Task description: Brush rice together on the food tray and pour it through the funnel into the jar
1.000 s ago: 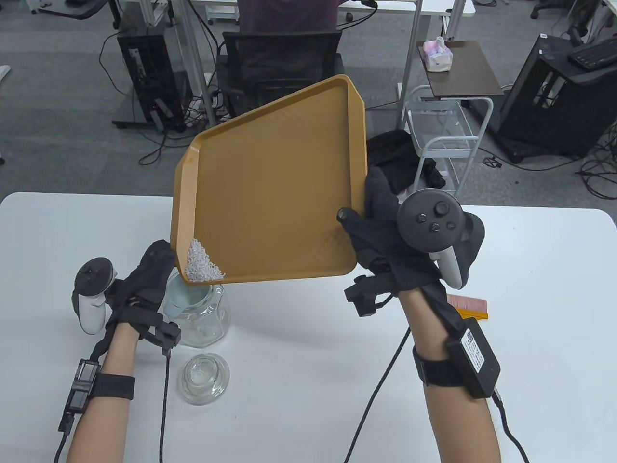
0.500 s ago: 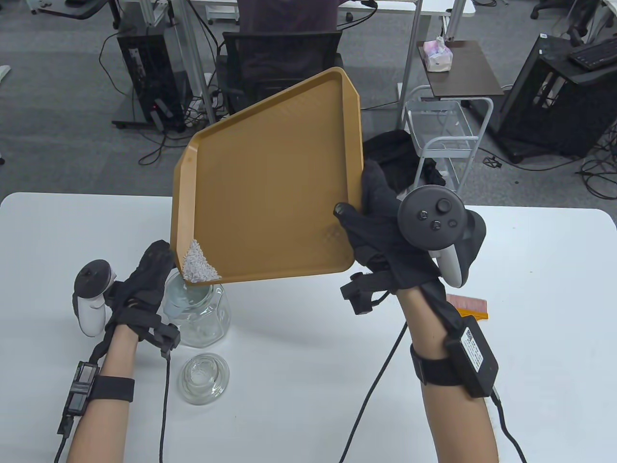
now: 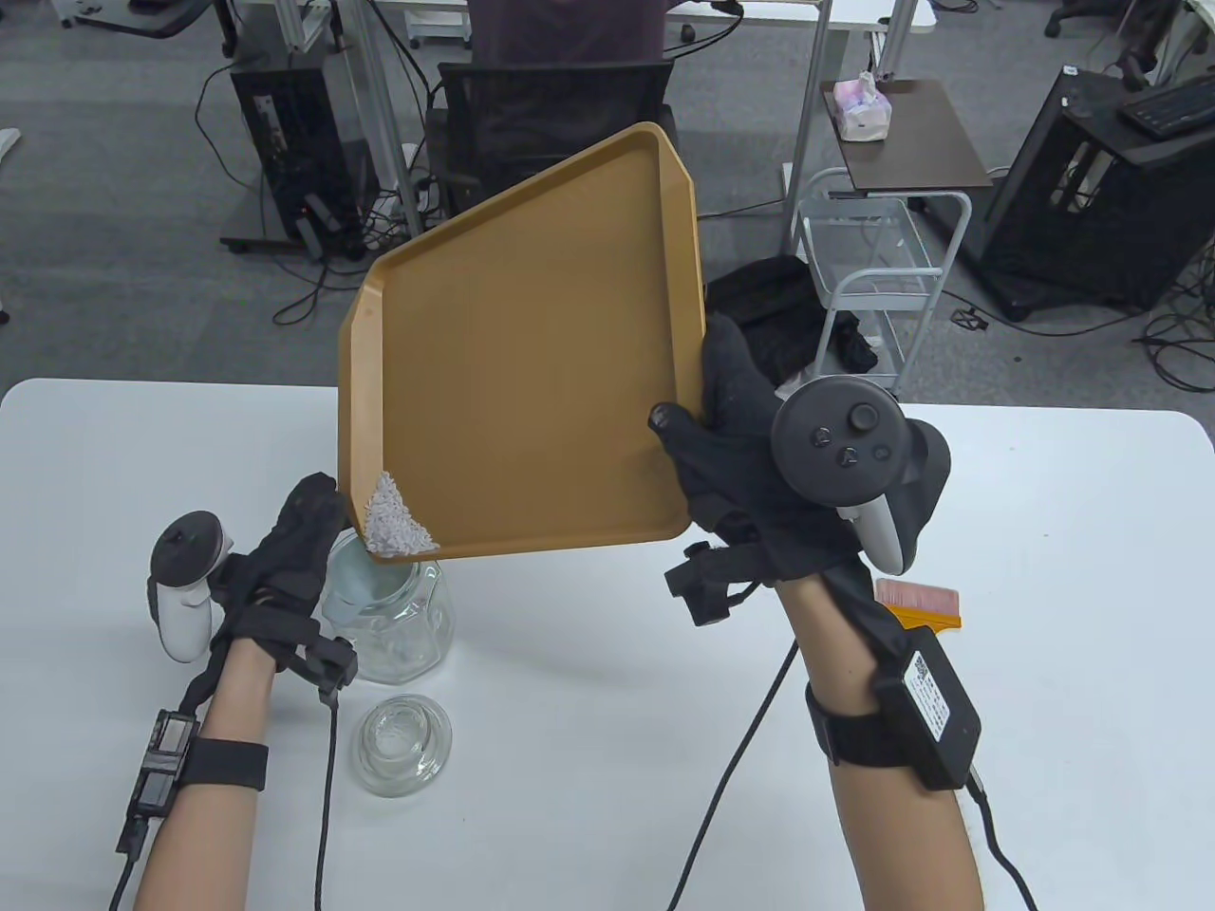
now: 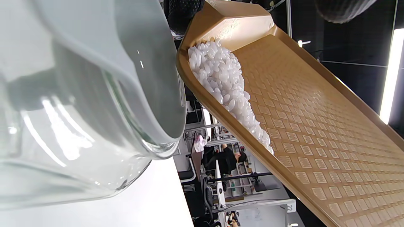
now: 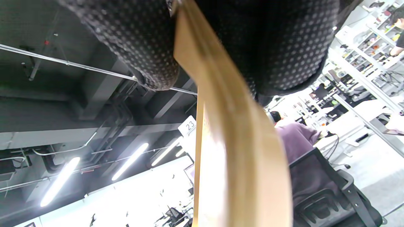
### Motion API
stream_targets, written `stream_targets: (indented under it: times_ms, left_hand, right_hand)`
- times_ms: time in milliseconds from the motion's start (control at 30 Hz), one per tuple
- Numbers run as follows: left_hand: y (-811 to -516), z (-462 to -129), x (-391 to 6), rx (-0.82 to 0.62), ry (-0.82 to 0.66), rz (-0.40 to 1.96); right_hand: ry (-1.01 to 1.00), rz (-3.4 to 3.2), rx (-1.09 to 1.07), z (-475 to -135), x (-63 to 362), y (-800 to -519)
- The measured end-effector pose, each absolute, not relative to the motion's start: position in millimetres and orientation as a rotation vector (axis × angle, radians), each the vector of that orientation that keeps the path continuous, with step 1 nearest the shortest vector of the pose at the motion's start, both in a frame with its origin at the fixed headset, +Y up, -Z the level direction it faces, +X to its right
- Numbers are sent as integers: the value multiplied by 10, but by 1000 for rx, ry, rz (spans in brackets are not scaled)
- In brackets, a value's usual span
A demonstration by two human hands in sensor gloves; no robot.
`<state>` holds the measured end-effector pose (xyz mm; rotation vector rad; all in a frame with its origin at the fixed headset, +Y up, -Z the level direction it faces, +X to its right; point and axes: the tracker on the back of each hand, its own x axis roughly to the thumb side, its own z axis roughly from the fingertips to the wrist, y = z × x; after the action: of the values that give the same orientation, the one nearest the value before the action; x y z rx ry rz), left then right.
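Rice (image 3: 397,528): heaped in tilted food tray's (image 3: 532,380) lower-left corner | your right hand (image 3: 750,465) fingers grip its edge | your left hand (image 3: 285,569) fingers hold the jar (image 3: 403,617).

The floor (image 3: 142,237) is grey carpet. A black chair (image 3: 551,114) stands behind the white table (image 3: 1073,588). Left of the chair is a black computer box (image 3: 285,142). Right of the chair is a white wire cart (image 3: 883,256). Long lights (image 5: 60,186) glow on the ceiling.
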<state>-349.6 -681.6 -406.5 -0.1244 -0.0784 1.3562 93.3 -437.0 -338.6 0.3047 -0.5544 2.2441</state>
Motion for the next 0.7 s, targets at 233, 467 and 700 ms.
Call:
stream_targets:
  times_ms: [233, 467, 700]
  left_hand:
    - [-6828, -4062, -3494, -131, -72, 1350]
    - [-6829, -4059, -3499, -142, -66, 1356]
    - [-6833, -4057, -3505, -138, -60, 1366]
  right_hand:
    - [-593, 2267, 345, -3309, 829, -4326]
    - [-637, 2312, 385, -3204, 711, -4281]
    - [-665, 2320, 417, -3146, 622, -4243]
